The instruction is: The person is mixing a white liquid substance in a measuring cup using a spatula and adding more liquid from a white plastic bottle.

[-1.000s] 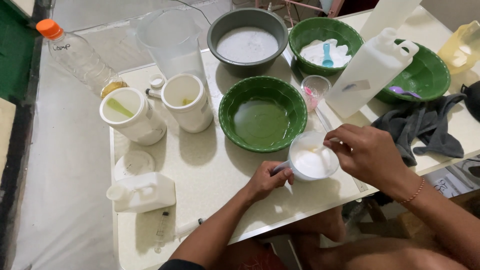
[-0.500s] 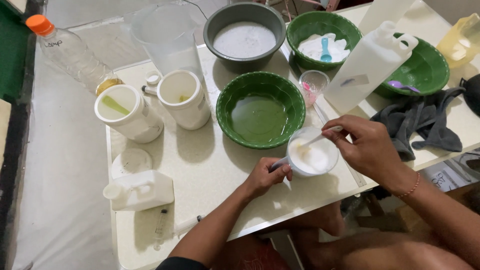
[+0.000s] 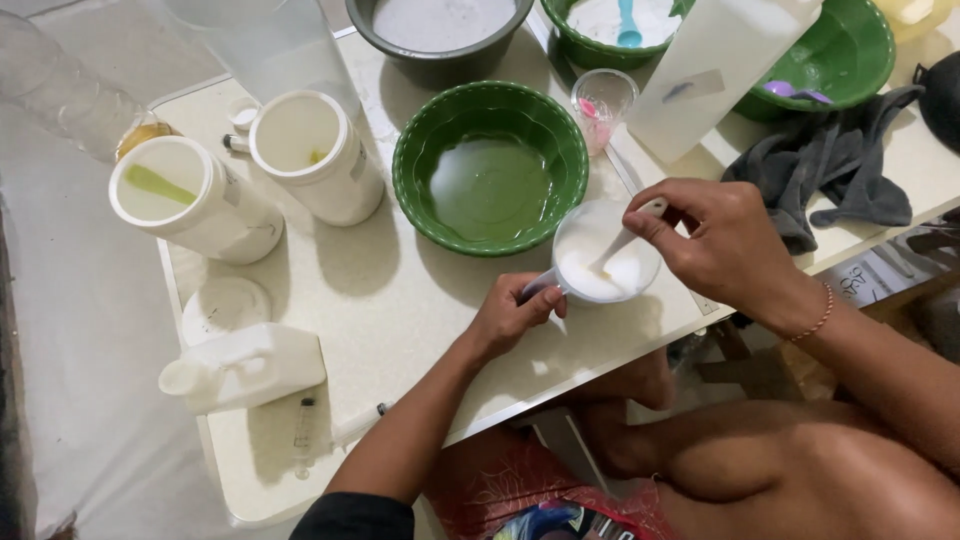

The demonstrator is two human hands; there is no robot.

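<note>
Both arms were bare from the elbow down, with no gloves or rings on either the left hand (image 3: 510, 318) or the right hand (image 3: 722, 240). A thin beaded bracelet (image 3: 820, 316) of reddish-orange beads circled the right wrist, at about four o'clock from that hand. A dark, near-black sleeve (image 3: 352, 515) edge showed on the left upper arm at the bottom of the view. The knees were bare, and cloth with a red pattern (image 3: 500, 480) covered the lap.
</note>
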